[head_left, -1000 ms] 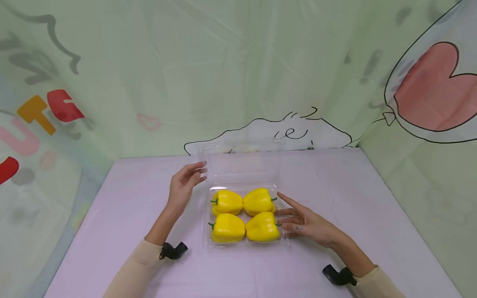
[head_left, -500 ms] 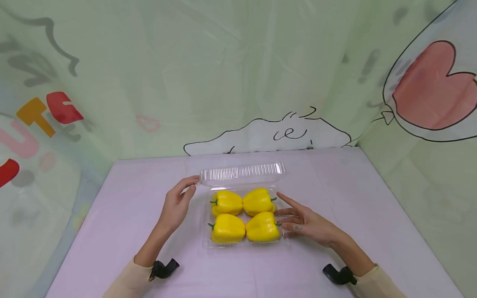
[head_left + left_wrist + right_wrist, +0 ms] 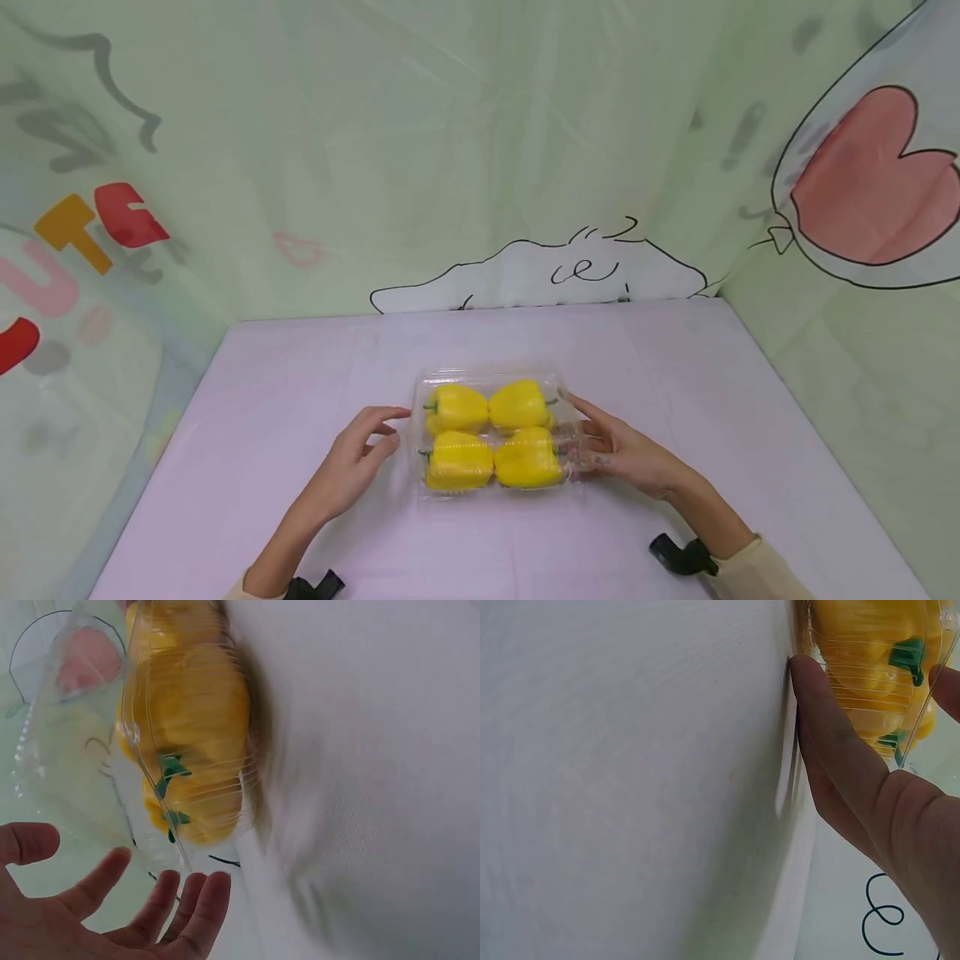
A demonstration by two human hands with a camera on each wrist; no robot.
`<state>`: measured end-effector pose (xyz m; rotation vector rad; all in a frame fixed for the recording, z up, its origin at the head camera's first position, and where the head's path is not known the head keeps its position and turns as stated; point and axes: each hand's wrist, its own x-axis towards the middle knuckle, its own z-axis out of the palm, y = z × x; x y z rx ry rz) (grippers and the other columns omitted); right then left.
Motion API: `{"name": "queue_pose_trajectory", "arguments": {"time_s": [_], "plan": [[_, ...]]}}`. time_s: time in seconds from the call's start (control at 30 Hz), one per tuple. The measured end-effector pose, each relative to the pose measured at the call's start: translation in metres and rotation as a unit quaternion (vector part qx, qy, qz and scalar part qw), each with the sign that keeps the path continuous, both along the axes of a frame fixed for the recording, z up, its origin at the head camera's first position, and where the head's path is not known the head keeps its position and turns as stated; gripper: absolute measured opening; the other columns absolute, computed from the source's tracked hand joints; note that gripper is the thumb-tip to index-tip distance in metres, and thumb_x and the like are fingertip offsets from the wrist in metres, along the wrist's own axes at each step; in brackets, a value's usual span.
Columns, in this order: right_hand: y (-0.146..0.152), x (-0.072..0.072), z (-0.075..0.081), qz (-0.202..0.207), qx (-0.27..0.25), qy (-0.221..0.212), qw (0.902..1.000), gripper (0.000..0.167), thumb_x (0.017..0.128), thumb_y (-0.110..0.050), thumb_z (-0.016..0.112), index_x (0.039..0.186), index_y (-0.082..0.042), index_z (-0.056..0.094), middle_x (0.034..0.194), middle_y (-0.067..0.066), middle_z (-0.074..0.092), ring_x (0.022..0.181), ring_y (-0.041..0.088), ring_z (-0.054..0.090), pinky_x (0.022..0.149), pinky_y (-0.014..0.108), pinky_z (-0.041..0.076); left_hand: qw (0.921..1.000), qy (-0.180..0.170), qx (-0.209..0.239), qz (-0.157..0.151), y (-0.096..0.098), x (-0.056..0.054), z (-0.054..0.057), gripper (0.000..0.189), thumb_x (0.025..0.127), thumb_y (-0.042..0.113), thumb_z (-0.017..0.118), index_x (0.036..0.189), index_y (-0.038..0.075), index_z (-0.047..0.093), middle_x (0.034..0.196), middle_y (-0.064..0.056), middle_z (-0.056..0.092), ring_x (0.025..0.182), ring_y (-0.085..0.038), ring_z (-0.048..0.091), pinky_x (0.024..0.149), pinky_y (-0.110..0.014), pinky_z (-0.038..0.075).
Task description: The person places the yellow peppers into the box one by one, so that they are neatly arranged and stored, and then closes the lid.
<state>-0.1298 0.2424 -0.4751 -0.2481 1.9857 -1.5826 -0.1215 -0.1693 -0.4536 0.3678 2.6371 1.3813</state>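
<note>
Several yellow bell peppers (image 3: 459, 462) with green stems sit in two rows inside a clear plastic clamshell box (image 3: 417, 446) on the table. The box's hinged lid (image 3: 67, 772) now lies over them, and in the left wrist view it looks still tilted up from the base. At the box's left side is my left hand (image 3: 348, 467), fingers spread and lightly bent, fingertips close to the lid edge; contact cannot be told. My right hand (image 3: 626, 454) rests against the right side of the box, its fingers extended along the wall (image 3: 862, 682) near the table.
A pale lilac cloth covers the table (image 3: 637, 350). Behind it hangs a light green printed curtain (image 3: 450, 150), with more curtain at both sides. A black wrist camera (image 3: 682, 554) sits on the right wrist, another (image 3: 315, 586) on the left.
The lid has swung from standing open at the back, forward and down over the peppers. My left hand came toward me with it, and its fingers have loosened. My right hand stayed in place.
</note>
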Motion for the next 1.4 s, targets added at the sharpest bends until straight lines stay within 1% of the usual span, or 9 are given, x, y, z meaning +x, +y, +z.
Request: {"name": "queue_pose_trajectory", "arguments": {"time_s": [0.17, 0.33, 0.5, 0.7, 0.9, 1.0, 1.17, 1.3, 1.4], "plan": [[0.002, -0.001, 0.0, 0.008, 0.008, 0.013, 0.9999, 0.094, 0.102, -0.013, 0.069, 0.172, -0.024, 0.008, 0.163, 0.037, 0.035, 0.143, 0.047, 0.053, 0.1, 0.028, 0.06, 0.9955, -0.06, -0.045, -0.059, -0.002, 0.007, -0.001, 0.054, 0.104, 0.025, 0.064, 0.156, 0.018, 0.051, 0.124, -0.004, 0.065, 0.102, -0.014, 0.061, 0.079, -0.022, 0.055], [0.002, -0.001, -0.001, 0.006, 0.01, 0.017, 0.9998, 0.094, 0.101, -0.013, 0.07, 0.172, -0.024, 0.009, 0.162, 0.037, 0.037, 0.142, 0.047, 0.055, 0.101, 0.029, 0.061, 0.9906, -0.076, -0.06, -0.096, -0.003, 0.01, -0.005, 0.077, 0.097, 0.033, 0.075, 0.163, 0.018, 0.039, 0.109, 0.001, 0.063, 0.084, -0.008, 0.062, 0.069, -0.021, 0.054], [0.002, 0.0, -0.001, 0.002, 0.009, 0.029, 0.9995, 0.096, 0.1, -0.017, 0.073, 0.172, -0.023, 0.011, 0.161, 0.038, 0.038, 0.137, 0.043, 0.061, 0.099, 0.029, 0.062, 0.9909, -0.07, -0.063, -0.096, -0.003, 0.011, -0.007, 0.081, 0.095, 0.034, 0.078, 0.163, 0.02, 0.037, 0.101, 0.005, 0.063, 0.078, -0.004, 0.062, 0.069, -0.021, 0.051], [0.003, 0.003, 0.001, -0.011, 0.027, 0.047, 0.9985, 0.09, 0.102, -0.019, 0.07, 0.171, -0.015, 0.013, 0.16, 0.036, 0.042, 0.135, 0.043, 0.062, 0.095, 0.031, 0.062, 0.991, -0.082, -0.035, -0.1, -0.003, 0.01, -0.005, 0.08, 0.097, 0.028, 0.077, 0.164, 0.015, 0.035, 0.103, -0.001, 0.065, 0.079, -0.008, 0.064, 0.067, -0.022, 0.052], [0.006, 0.005, 0.008, -0.04, 0.045, 0.031, 0.9977, 0.067, 0.108, -0.022, 0.058, 0.166, -0.008, 0.027, 0.158, 0.034, 0.045, 0.129, 0.038, 0.064, 0.09, 0.043, 0.067, 0.9881, -0.131, 0.005, -0.079, 0.0, 0.012, -0.005, 0.086, 0.096, 0.022, 0.078, 0.165, 0.013, 0.028, 0.1, -0.005, 0.065, 0.077, -0.013, 0.064, 0.062, -0.023, 0.053], [0.008, 0.007, 0.01, -0.049, 0.047, 0.017, 0.9976, 0.06, 0.11, -0.034, 0.056, 0.158, -0.003, 0.039, 0.152, 0.033, 0.052, 0.122, 0.032, 0.066, 0.087, 0.044, 0.067, 0.9842, -0.163, 0.023, -0.064, 0.002, 0.012, -0.005, 0.089, 0.096, 0.022, 0.077, 0.165, 0.006, 0.024, 0.101, -0.006, 0.066, 0.073, -0.015, 0.063, 0.06, -0.024, 0.053], [0.008, 0.01, 0.008, -0.01, 0.047, -0.015, 0.9987, 0.053, 0.108, -0.034, 0.061, 0.144, 0.004, 0.051, 0.126, 0.019, 0.066, 0.107, 0.027, 0.066, 0.084, 0.045, 0.068, 0.9765, -0.199, 0.045, -0.068, 0.0, 0.011, -0.007, 0.062, 0.098, 0.023, 0.073, 0.146, -0.007, 0.047, 0.096, -0.006, 0.067, 0.069, -0.015, 0.06, 0.059, -0.025, 0.054], [0.008, 0.013, 0.005, 0.033, 0.032, -0.024, 0.9986, 0.045, 0.108, -0.031, 0.061, 0.133, 0.007, 0.056, 0.113, 0.014, 0.07, 0.103, 0.027, 0.067, 0.081, 0.044, 0.068, 0.9663, -0.232, 0.059, -0.095, -0.002, 0.008, -0.012, 0.03, 0.103, 0.026, 0.065, 0.113, -0.003, 0.063, 0.08, -0.003, 0.064, 0.067, -0.014, 0.056, 0.06, -0.025, 0.053], [0.009, 0.015, 0.002, 0.058, 0.016, -0.027, 0.9978, 0.038, 0.109, -0.028, 0.06, 0.126, 0.006, 0.059, 0.111, 0.017, 0.072, 0.102, 0.027, 0.07, 0.08, 0.043, 0.068, 0.9565, -0.259, 0.068, -0.114, -0.002, 0.005, -0.017, 0.029, 0.106, 0.028, 0.06, 0.096, 0.001, 0.064, 0.072, 0.0, 0.06, 0.066, -0.013, 0.055, 0.062, -0.026, 0.053]]}}
